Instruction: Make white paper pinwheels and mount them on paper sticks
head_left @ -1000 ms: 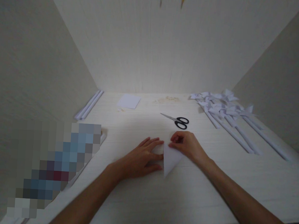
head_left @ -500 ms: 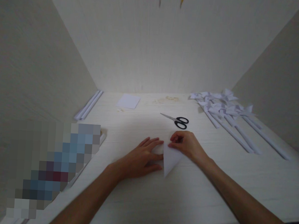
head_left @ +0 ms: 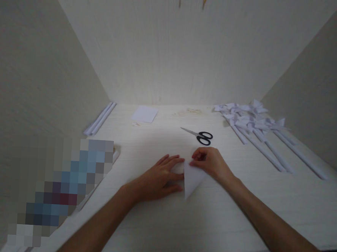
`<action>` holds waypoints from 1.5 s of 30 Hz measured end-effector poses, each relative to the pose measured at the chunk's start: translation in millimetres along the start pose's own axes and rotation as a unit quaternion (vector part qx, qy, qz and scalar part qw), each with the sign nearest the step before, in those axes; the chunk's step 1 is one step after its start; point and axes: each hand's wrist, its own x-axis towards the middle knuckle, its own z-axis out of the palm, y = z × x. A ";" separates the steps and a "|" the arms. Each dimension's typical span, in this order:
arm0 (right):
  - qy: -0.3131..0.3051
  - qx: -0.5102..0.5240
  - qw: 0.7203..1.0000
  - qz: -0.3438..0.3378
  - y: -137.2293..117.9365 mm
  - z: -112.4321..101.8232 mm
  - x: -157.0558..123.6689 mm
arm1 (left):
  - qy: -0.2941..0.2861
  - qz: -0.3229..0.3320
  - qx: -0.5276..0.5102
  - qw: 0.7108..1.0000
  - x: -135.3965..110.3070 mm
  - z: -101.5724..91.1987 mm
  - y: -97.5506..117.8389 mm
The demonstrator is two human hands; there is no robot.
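Observation:
A white sheet of paper, folded into a triangle, lies on the table between my hands. My left hand rests flat with its fingers spread, the fingertips at the paper's left edge. At the upper edge, my right hand has its fingers curled in a pinch on the paper; part of the sheet is hidden under it. Black-handled scissors lie just beyond my right hand, blades pointing left.
Several paper pinwheels on rolled sticks lie at the right. A square stack of paper sits at the back, with rolled paper tubes to its left. A pixelated patch hides something at the left. Walls enclose the table.

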 end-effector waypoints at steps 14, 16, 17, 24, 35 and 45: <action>-0.002 0.006 1.000 -0.002 0.5 -0.1 -0.6 | -0.001 0.010 0.020 1.000 -0.5 1.4 -1.2; -0.003 0.004 1.000 -0.001 0.1 0.0 -0.4 | -0.001 0.011 0.019 1.000 -0.1 0.7 -0.9; -0.003 0.003 1.000 0.001 -0.2 -0.1 0.0 | 0.001 0.012 0.020 1.000 0.0 0.4 -0.6; 0.018 -0.045 0.998 -0.039 -8.2 -9.0 -4.7 | 0.008 0.009 0.029 1.000 -0.5 0.3 2.1; -0.161 -0.274 0.892 -0.320 -8.8 -7.0 -66.5 | 0.026 0.005 0.029 0.999 0.5 3.4 1.0; -0.230 -0.250 0.898 -0.279 4.4 -13.1 -63.6 | -0.001 0.002 0.044 0.999 1.5 -2.8 2.2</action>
